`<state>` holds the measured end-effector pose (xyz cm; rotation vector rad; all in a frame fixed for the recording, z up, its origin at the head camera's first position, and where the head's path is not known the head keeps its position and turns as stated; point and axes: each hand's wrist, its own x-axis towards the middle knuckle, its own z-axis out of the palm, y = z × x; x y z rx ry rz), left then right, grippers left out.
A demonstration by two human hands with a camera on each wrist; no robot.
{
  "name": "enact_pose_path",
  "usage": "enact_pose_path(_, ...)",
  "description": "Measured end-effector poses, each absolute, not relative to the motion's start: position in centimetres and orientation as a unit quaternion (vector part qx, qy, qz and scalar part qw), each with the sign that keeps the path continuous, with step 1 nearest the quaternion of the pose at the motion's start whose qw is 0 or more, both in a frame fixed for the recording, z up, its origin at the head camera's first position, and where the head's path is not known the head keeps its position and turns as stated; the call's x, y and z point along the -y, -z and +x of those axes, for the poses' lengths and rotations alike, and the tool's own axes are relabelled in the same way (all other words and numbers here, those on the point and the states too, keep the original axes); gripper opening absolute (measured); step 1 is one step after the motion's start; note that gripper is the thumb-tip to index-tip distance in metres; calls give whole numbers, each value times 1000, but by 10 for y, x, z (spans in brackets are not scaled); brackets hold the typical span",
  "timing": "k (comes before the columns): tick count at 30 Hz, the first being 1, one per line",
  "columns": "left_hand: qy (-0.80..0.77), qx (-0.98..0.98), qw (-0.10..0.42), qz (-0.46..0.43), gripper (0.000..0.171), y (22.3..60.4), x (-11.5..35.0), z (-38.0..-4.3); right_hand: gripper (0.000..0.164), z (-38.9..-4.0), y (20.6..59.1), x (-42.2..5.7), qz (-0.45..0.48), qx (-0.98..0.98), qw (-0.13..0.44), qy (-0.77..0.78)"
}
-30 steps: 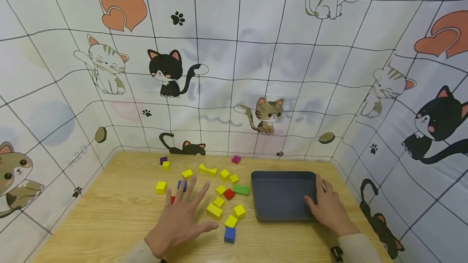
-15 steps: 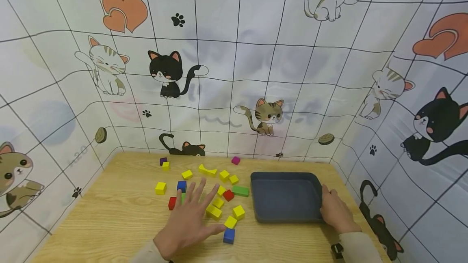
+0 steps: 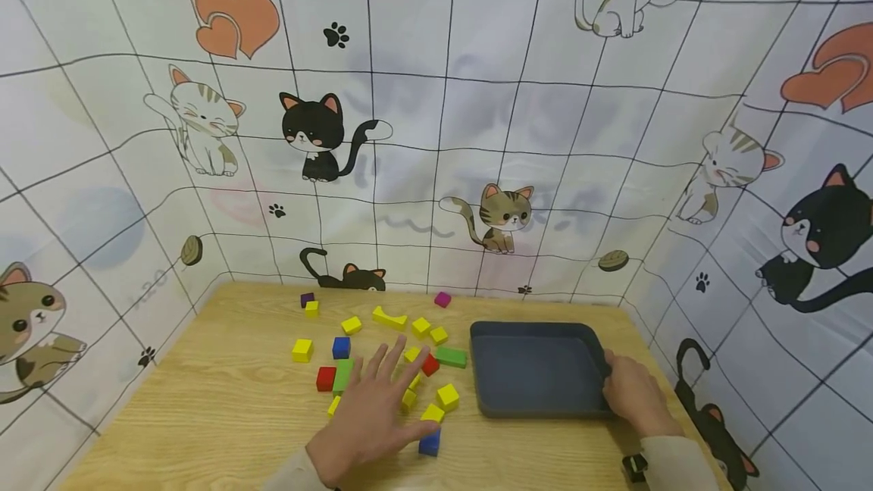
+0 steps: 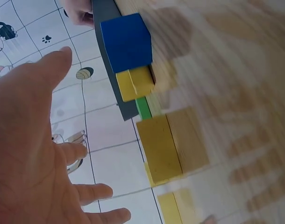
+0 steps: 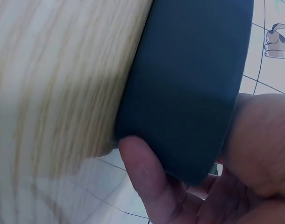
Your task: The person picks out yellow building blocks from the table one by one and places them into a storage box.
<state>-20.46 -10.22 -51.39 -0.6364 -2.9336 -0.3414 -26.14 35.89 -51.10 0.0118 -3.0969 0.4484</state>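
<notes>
Left hand [image 3: 375, 415]: palm down, fingers straight and spread, holding nothing, above the near part of a scatter of blocks [image 3: 447, 398]. Right hand [image 3: 637, 392]: fingers bent, gripping the right wall of a dark grey tray [image 3: 539, 370]. Tray: on the wooden table [image 3: 170, 423], to the right of the blocks; its long axis appears to run left to right, across the direction of the left fingers, which point away from the person. Governing relation: the blocks lie beneath and beyond the left hand, between it and the far edge, with the tray's left wall on their right side — left hand nearer the blocks, right hand at the tray's opposite side. Block closest to that left wall: a green bar [image 3: 451, 357], lying lengthwise left to right, a red block [image 3: 430, 364] just beside it. Near the left thumb: a blue block [image 3: 430, 443]. By view: the head view overlaps thumb and blue block; the left wrist view shows a gap between them, and the visible left fingers apart from the blocks. The right wrist view alone shows a fingertip at the lower edge of the tray's wall, close to the table — a detail concealed from above. Blocks directly under the left palm: partly hidden, count uncertain.
</notes>
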Motion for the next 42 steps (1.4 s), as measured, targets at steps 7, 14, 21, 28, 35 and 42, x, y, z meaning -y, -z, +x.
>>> enact_pose_path(7,123,963,47,-234,96,515,87,-206,54,-263,510,-360,-1,990,23,-139)
enact_pose_path(14,141,958,38,-246,88,514,70,-210,53,-264,510,-361,11,991,33,-129)
enact_pose_path(21,162,948,57,-266,67,517,50,-218,51,-265,507,-361,13,992,29,-124)
enact_pose_path(28,184,943,42,-274,42,519,39,-221,51,-267,506,-360,13,992,23,-121)
enact_pose_path(35,191,938,41,-287,31,517,35,-222,51,-267,507,-363,18,992,31,-122)
enact_pose_path(42,207,925,72,-310,26,514,33,-221,51,-266,506,-362,17,992,33,-123)
